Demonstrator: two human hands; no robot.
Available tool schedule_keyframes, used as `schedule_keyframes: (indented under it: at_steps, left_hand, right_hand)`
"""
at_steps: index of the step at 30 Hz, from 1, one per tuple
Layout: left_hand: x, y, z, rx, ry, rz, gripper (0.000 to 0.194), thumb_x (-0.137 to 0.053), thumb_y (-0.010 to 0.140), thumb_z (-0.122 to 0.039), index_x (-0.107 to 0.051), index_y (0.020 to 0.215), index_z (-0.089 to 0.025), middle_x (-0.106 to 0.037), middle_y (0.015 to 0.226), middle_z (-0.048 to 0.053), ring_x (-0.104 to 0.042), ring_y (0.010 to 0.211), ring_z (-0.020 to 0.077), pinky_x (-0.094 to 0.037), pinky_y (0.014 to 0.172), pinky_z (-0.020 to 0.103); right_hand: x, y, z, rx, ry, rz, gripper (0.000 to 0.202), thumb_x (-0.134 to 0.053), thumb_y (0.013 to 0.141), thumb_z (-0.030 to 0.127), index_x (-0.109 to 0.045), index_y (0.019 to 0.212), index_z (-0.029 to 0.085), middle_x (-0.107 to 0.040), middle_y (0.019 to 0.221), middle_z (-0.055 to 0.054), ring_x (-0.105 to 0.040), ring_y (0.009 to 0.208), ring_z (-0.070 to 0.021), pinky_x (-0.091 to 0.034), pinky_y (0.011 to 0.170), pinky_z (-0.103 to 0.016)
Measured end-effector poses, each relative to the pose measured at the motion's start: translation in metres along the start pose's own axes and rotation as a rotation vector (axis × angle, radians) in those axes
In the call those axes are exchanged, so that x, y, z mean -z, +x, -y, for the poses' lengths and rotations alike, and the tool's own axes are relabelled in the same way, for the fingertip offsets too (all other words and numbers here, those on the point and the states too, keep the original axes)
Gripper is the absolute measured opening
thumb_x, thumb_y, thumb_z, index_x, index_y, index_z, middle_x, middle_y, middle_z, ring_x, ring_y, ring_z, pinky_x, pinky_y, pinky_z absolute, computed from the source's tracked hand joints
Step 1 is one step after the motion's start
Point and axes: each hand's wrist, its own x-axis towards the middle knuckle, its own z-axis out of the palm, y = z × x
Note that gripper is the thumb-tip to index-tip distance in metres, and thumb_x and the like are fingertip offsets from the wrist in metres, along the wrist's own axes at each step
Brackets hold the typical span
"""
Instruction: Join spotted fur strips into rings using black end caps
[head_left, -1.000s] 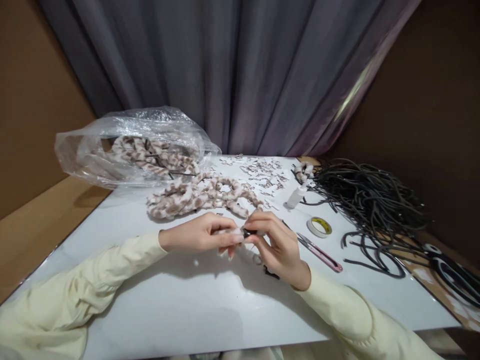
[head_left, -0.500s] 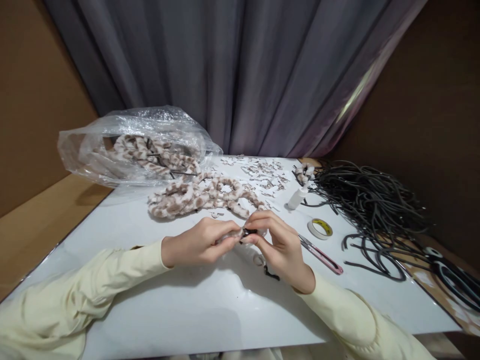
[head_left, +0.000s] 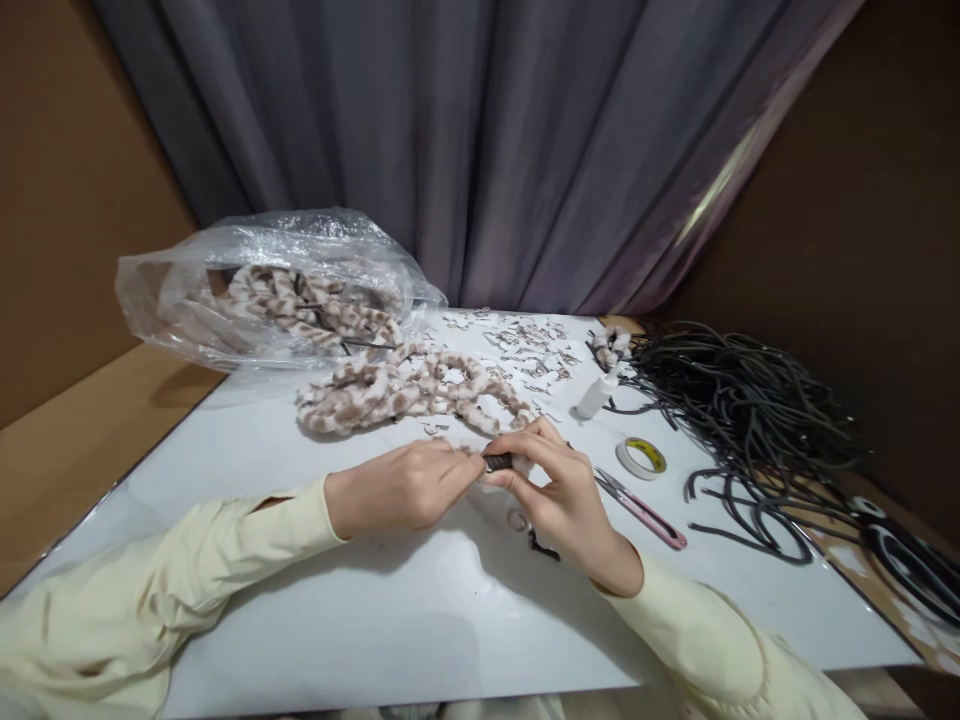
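Note:
A short black ribbed piece (head_left: pixel 499 462), perhaps cord, shows between my two hands over the middle of the table. My right hand (head_left: pixel 564 492) pinches it between thumb and fingers. My left hand (head_left: pixel 416 485) is closed at its left end, its fingertips pressed against a white-and-brown fluffy strip that is mostly hidden by the hands. Under my right hand lie a small metal ring (head_left: pixel 517 520) and a short black strip (head_left: pixel 541 545). Just beyond the hands rest several fluffy plush loops (head_left: pixel 352 400) in white and brown.
A clear plastic bag (head_left: pixel 172 300) of more plush strips stands back left. Metal clasps (head_left: pixel 536 345) lie scattered at the back. To the right are a white bottle (head_left: pixel 596 397), a tape roll (head_left: pixel 641 458), pink thread snips (head_left: pixel 645 510) and a heap of black cords (head_left: pixel 735 400).
The black piece shows more clearly between my hands. My left fingers have closed over the fluffy strip, and my right hand has shifted slightly to the right.

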Motion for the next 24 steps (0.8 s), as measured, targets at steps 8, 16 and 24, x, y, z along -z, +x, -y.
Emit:
schedule_keyframes:
  at_steps: [8, 16, 24]
  left_hand:
    - [0.016, 0.012, 0.0, 0.606, -0.818, 0.088, 0.026, -0.044, 0.089, -0.034, -0.061, 0.092, -0.015, -0.048, 0.057, -0.004, -0.034, 0.044, 0.0061, -0.026, 0.041, 0.019]
    - [0.019, 0.015, -0.004, 0.745, -1.194, 0.208, 0.029, -0.043, 0.089, -0.043, -0.052, 0.084, -0.016, -0.045, 0.055, -0.006, -0.036, 0.044, 0.0055, -0.028, 0.042, 0.018]
    - [0.024, 0.013, -0.011, 0.507, -0.751, 0.097, 0.019, -0.039, 0.092, -0.026, -0.051, 0.081, -0.015, -0.042, 0.059, -0.005, -0.037, 0.048, 0.0064, -0.028, 0.048, 0.02]
  right_hand:
    - [0.002, 0.002, -0.001, 0.163, -0.016, -0.005, 0.012, -0.053, 0.082, 0.01, -0.054, 0.09, 0.019, -0.061, 0.076, -0.004, -0.048, 0.068, -0.0165, -0.041, 0.061, -0.03]
    - [0.0, -0.007, -0.009, 0.139, 0.036, -0.006, 0.035, -0.053, 0.083, 0.013, -0.039, 0.114, 0.023, -0.063, 0.088, -0.005, -0.061, 0.08, -0.016, -0.049, 0.068, -0.027]
    - [0.004, -0.004, -0.01, 0.211, -0.075, -0.006, 0.041, -0.055, 0.084, 0.015, -0.034, 0.117, 0.025, -0.069, 0.088, -0.004, -0.058, 0.085, -0.0206, -0.046, 0.076, -0.038]
